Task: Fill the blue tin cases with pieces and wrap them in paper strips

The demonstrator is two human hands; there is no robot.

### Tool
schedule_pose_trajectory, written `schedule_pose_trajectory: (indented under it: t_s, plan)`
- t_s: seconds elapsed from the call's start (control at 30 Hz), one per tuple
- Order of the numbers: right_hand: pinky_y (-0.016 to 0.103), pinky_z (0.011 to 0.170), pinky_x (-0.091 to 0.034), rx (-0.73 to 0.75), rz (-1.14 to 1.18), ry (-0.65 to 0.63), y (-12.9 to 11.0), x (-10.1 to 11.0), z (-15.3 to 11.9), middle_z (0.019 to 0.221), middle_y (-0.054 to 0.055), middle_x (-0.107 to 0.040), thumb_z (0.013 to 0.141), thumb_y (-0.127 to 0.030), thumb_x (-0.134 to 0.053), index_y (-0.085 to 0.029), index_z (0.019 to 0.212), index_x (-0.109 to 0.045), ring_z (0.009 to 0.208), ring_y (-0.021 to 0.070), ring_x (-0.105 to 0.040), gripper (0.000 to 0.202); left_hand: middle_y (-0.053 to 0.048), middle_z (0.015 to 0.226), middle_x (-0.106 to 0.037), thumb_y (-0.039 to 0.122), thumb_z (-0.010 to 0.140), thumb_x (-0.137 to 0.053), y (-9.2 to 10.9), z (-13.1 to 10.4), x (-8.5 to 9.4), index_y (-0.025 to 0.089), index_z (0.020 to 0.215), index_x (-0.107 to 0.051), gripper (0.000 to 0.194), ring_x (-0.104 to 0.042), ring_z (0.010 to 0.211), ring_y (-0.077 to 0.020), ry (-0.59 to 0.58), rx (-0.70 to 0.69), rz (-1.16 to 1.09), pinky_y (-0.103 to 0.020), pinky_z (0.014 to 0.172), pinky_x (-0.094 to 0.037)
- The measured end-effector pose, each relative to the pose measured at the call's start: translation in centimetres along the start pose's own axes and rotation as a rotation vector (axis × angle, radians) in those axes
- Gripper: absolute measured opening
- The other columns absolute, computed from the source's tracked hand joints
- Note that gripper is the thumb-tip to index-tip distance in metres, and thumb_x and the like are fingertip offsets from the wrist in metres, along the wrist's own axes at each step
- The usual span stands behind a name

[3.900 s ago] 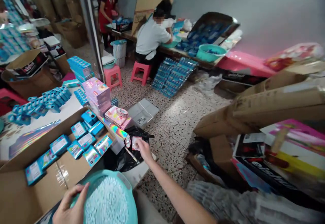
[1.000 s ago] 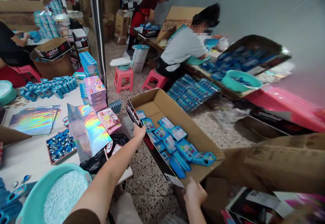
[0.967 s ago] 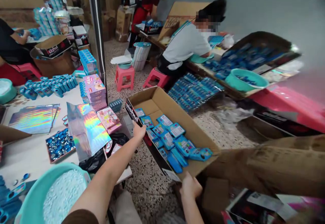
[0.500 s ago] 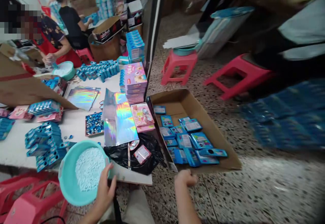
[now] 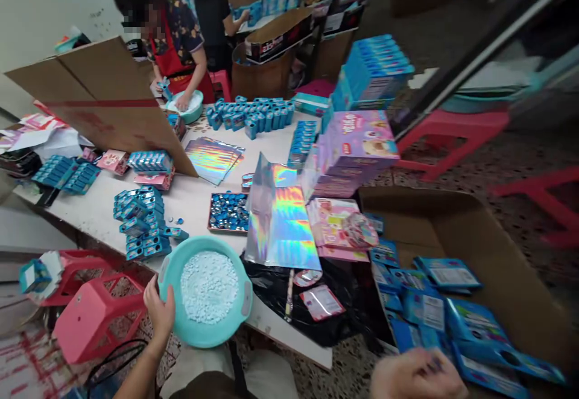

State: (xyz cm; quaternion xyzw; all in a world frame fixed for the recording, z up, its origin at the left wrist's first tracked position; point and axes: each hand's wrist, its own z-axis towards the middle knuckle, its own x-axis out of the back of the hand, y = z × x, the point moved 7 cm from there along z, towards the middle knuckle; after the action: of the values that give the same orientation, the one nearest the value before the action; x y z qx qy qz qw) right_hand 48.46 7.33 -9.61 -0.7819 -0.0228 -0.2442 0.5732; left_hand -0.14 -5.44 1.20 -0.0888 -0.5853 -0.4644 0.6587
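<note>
A teal basin (image 5: pixel 245 293) of small pale-blue pellets sits at the table edge, over my lap. My left hand (image 5: pixel 159 307) is closed round its left rim, thumb on the near side. My right hand (image 5: pixel 418 373), blurred, is at the lower right with curled fingers; whatever it holds, if anything, cannot be made out. It is just in front of a cardboard carton (image 5: pixel 511 248) with several flat blue packs (image 5: pixel 432 309) lying in it. Left of the basin, small blue boxes with round holes (image 5: pixel 142 218) are stacked.
A tray of blue caps (image 5: pixel 228 210), a silvery holographic sheet (image 5: pixel 284 224), pink boxes (image 5: pixel 357 145) and a black plastic bag (image 5: pixel 271 284) lie on the white table (image 5: pixel 194 206). A pink stool (image 5: pixel 97 314) stands at lower left. Across the table, a person in a red apron (image 5: pixel 169 55) reaches into another basin.
My view has swung left. My left hand has gone from the basin's right side to its left rim and grips it. My right hand stays beside the carton's near edge.
</note>
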Motion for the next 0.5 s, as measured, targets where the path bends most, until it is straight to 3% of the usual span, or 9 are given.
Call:
schedule_pose_trajectory:
  t_s: [0.13,0.2,0.3,0.33,0.4,0.43,0.5]
  plan:
    - [0.05,0.09,-0.045,0.263,-0.038,0.001,-7.8,-8.6,-0.6,0.105,0.014,-0.063,0.084,-0.047,-0.042,-0.023,0.103,-0.062,0.102,0.03,-0.058,0.036,-0.015,0.122,-0.052,0.044,0.08,-0.048,-7.5,3.3,-0.3,0.015,0.125,-0.044,0.054,-0.043,0.12,-0.0293,0.033,0.219,-0.024,-0.048,0.103,-0.032]
    - [0.048,0.095,-0.041,0.397,-0.065,-0.073,-11.8,-15.0,-1.1,0.104,0.014,-0.063,0.084,-0.045,-0.042,-0.018,0.101,-0.061,0.103,0.0276,-0.056,0.037,-0.016,0.122,-0.052,0.046,0.08,-0.048,-10.3,5.4,-0.7,0.014,0.125,-0.044,0.055,-0.042,0.121,-0.0295,0.016,0.246,-0.043,-0.048,0.103,-0.031]
    - [0.04,0.098,-0.038,0.531,-0.186,-0.352,-15.8,-26.4,-1.2,0.107,0.011,-0.063,0.084,-0.042,-0.046,-0.018,0.098,-0.062,0.107,0.0243,-0.054,0.032,-0.016,0.122,-0.053,0.048,0.081,-0.046,-13.4,9.0,-0.8,0.013,0.126,-0.044,0.057,-0.042,0.121,-0.0294,-0.04,0.163,-0.07,-0.048,0.103,-0.03]
    - [0.039,0.099,-0.037,0.47,-0.245,-0.397,-15.9,-29.4,-0.5,0.107,0.011,-0.063,0.082,-0.042,-0.049,-0.019,0.096,-0.063,0.108,0.0247,-0.053,0.03,-0.016,0.122,-0.053,0.049,0.082,-0.046,-14.5,10.1,-0.7,0.014,0.126,-0.044,0.057,-0.042,0.121,-0.0292,-0.065,0.133,-0.076,-0.048,0.104,-0.03]
    - [0.04,0.1,-0.035,0.106,-0.369,-0.382,-13.6,-33.0,1.6,0.104,0.014,-0.064,0.083,-0.04,-0.048,-0.017,0.087,-0.064,0.109,0.0269,-0.053,0.029,-0.015,0.121,-0.054,0.05,0.082,-0.045,-17.0,11.9,-0.3,0.014,0.126,-0.045,0.057,-0.044,0.119,-0.0291,-0.106,0.114,-0.084,-0.048,0.104,-0.03]
    - [0.041,0.101,-0.033,-0.113,-0.408,-0.342,-11.9,-33.6,2.4,0.104,0.016,-0.064,0.083,-0.039,-0.048,-0.015,0.083,-0.065,0.111,0.0289,-0.052,0.029,-0.015,0.12,-0.055,0.052,0.081,-0.045,-18.5,12.5,0.0,0.014,0.125,-0.046,0.058,-0.045,0.118,-0.0294,-0.124,0.129,-0.083,-0.048,0.103,-0.031]
    - [0.045,0.099,-0.034,-0.33,-0.443,-0.291,-9.7,-33.9,3.3,0.1,0.02,-0.064,0.081,-0.034,-0.052,-0.012,0.079,-0.065,0.111,0.0331,-0.052,0.026,-0.017,0.118,-0.056,0.055,0.079,-0.044,-21.5,13.1,0.3,0.013,0.124,-0.047,0.062,-0.048,0.115,-0.0309,-0.17,0.183,-0.071,-0.049,0.101,-0.034]
